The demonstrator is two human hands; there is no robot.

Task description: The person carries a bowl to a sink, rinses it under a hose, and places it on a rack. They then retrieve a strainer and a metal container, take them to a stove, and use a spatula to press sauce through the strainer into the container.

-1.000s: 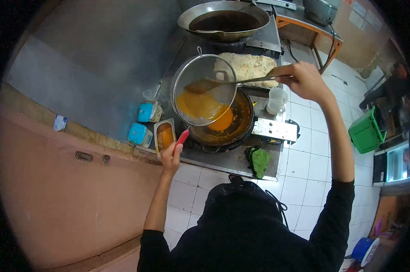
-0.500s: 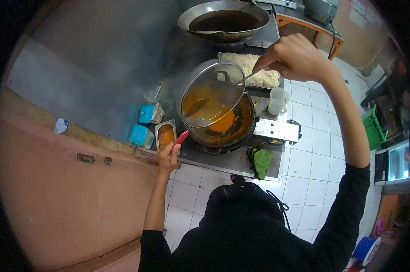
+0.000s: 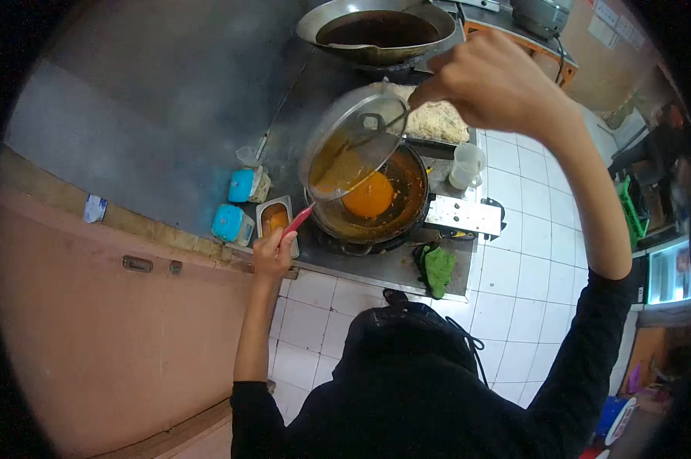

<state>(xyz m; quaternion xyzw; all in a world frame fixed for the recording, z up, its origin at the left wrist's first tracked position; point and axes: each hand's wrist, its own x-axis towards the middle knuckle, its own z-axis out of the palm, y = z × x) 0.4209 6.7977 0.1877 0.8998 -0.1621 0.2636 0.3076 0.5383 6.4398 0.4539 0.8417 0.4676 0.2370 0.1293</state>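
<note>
Over the wok (image 3: pixel 410 206) on the stove, a round mesh strainer (image 3: pixel 353 145) hangs tilted. My right hand (image 3: pixel 487 84), raised at the upper right, is closed around the strainer's thin handle. The fingers of my left hand (image 3: pixel 273 252) are wrapped round the red handle of a spatula (image 3: pixel 299 219), whose far end shows behind the mesh. Orange liquid with a bright round patch (image 3: pixel 369 195) lies in the wok. Close to my left hand is a metal container (image 3: pixel 264 213) with orange-brown contents.
A large pan of dark liquid (image 3: pixel 380 29) stands at the back, with a tray of pale crumbs (image 3: pixel 437 121) before it. A clear jug (image 3: pixel 468 165), green cloth (image 3: pixel 438 269) and blue-lidded tubs (image 3: pixel 229 223) are around the wok. A person (image 3: pixel 651 141) is at far right.
My right hand has risen slightly and the strainer is tilted more steeply, showing more of the wok's orange contents. My left hand and the red handle have shifted slightly left.
</note>
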